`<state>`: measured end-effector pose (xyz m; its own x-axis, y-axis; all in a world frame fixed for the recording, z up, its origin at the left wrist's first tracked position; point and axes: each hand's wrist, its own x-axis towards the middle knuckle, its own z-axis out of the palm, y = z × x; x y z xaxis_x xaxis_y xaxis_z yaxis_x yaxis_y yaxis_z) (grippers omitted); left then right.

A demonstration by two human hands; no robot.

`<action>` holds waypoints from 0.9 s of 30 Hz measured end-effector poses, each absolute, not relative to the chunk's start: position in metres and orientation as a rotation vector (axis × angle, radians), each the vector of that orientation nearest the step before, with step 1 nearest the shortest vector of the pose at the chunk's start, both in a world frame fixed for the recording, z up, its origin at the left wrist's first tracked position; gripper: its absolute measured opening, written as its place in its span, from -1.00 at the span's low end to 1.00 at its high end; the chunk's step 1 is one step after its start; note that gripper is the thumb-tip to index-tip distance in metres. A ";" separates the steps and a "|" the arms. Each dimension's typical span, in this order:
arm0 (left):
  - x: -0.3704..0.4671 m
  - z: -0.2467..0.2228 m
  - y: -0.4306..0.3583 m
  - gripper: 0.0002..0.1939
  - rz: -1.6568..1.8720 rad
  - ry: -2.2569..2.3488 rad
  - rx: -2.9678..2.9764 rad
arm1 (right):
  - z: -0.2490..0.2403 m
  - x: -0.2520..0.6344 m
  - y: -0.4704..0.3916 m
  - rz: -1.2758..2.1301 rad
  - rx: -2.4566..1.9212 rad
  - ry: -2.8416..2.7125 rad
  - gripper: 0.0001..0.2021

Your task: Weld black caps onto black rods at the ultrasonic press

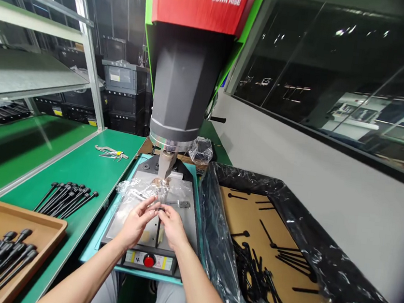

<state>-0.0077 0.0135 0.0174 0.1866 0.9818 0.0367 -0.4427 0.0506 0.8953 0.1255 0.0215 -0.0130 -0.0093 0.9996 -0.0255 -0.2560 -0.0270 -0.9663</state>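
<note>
The black rod (158, 230) points toward six o'clock, above the machine plate (118, 220); it could turn crooked, I judge, if your pinch is uneven. Its upper end is between your fingers: the right hand (173, 225) seems narrow upon it; whether the left hand (137, 223), at nine o'clock, also grips, I cannot tell. The metal horn (166, 165) stands at twelve o'clock.

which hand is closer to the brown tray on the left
Left. The left hand is over the metal plate, to the right of the brown tray; the right hand is beside it, on its far side from the tray.
</note>
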 end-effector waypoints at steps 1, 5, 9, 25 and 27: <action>-0.008 0.019 0.013 -0.47 1.237 0.741 0.962 | -0.010 0.127 0.028 1.266 -1.043 -1.058 -0.65; -0.011 0.023 0.014 -0.49 1.193 0.759 1.035 | -0.001 0.134 0.048 0.993 -1.106 -1.164 -0.67; -0.009 0.022 0.018 -0.49 1.184 0.755 1.092 | 0.009 0.136 0.062 0.692 -1.174 -1.289 -0.70; -0.022 0.025 0.044 -0.50 1.212 0.874 1.304 | 0.009 0.129 0.123 0.945 -1.151 -1.147 -0.65; -0.022 0.023 0.045 -0.49 1.215 0.884 1.297 | 0.009 0.132 0.123 0.999 -1.128 -1.114 -0.64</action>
